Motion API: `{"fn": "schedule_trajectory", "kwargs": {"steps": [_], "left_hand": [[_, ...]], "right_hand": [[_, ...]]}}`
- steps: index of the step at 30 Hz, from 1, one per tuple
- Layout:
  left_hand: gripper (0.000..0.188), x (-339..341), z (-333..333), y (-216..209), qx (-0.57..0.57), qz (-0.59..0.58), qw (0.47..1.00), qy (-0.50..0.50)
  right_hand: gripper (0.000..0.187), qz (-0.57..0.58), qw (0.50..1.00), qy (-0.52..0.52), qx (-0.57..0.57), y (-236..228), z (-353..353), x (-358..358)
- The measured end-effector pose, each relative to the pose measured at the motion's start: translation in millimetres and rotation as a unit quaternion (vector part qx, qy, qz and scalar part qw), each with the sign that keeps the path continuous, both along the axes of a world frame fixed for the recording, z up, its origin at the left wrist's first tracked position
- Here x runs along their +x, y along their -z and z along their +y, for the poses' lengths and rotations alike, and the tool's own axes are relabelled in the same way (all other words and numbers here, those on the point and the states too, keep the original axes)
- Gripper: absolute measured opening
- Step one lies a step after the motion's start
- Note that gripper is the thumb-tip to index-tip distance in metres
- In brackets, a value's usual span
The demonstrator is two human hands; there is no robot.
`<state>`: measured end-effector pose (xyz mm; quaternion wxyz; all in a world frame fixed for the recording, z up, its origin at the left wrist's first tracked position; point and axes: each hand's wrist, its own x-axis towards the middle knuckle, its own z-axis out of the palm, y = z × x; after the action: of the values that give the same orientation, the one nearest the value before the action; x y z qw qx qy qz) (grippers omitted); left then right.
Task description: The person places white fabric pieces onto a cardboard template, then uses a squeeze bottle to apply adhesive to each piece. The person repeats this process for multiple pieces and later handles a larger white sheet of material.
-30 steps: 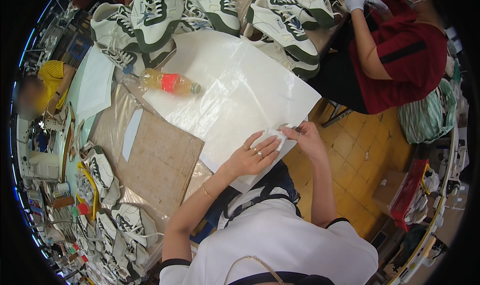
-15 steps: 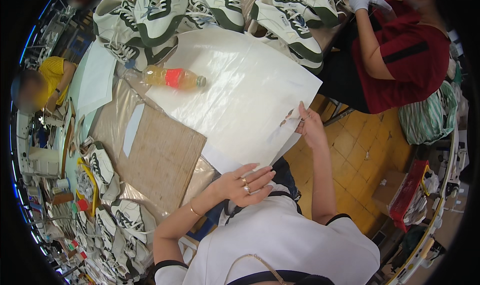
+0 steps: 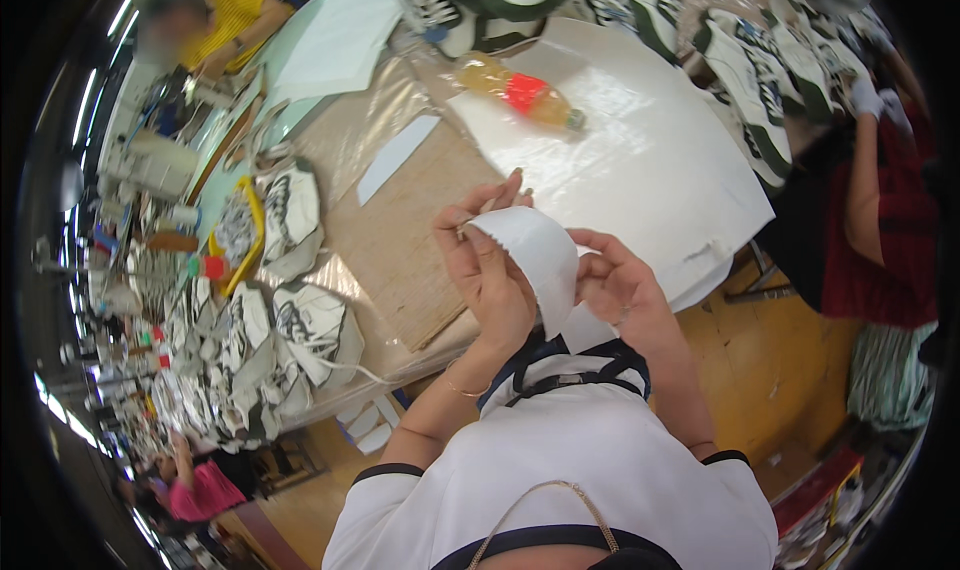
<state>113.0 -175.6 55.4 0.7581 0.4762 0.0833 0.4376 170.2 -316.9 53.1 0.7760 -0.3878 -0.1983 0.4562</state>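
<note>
Between my hands, in front of my chest, is a curved white sheet piece (image 3: 535, 250) with a finely toothed edge on its left side. My left hand (image 3: 490, 270) pinches it by that side, thumb against the toothed edge. My right hand (image 3: 625, 290) has its fingers curled at the piece's right edge. A white flap (image 3: 588, 330) hangs below between the hands; whether it belongs to the same piece I cannot tell. Beyond my hands lies a large glossy white sheet (image 3: 640, 140). A wooden board (image 3: 400, 240) lies left of it, with a pale blue cut piece (image 3: 398, 158) on top.
A bottle of yellowish liquid with a red label (image 3: 522, 92) lies on the large sheet. White and green sneakers (image 3: 745, 85) crowd the far side; more shoe uppers (image 3: 315, 325) are piled at left. A co-worker in yellow (image 3: 240, 20) sits far left, another in dark red (image 3: 905, 220) at right.
My right hand has left the large sheet's edge and come in toward my left hand. Both hands now have the curved white piece between them. The view has shifted, so the table appears farther right.
</note>
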Motion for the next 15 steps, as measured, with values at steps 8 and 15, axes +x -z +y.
{"fn": "schedule_trajectory", "kwargs": {"steps": [8,15], "left_hand": [[0.058,-57,20,22,-0.313,0.176,0.911,0.202],[0.038,-82,11,27,-0.147,0.255,0.935,0.198]], "right_hand": [[0.036,-0.146,0.976,0.104,-0.126,-4,37,-7],[0.035,-0.224,0.955,0.057,-0.186,0,46,-6]]}}
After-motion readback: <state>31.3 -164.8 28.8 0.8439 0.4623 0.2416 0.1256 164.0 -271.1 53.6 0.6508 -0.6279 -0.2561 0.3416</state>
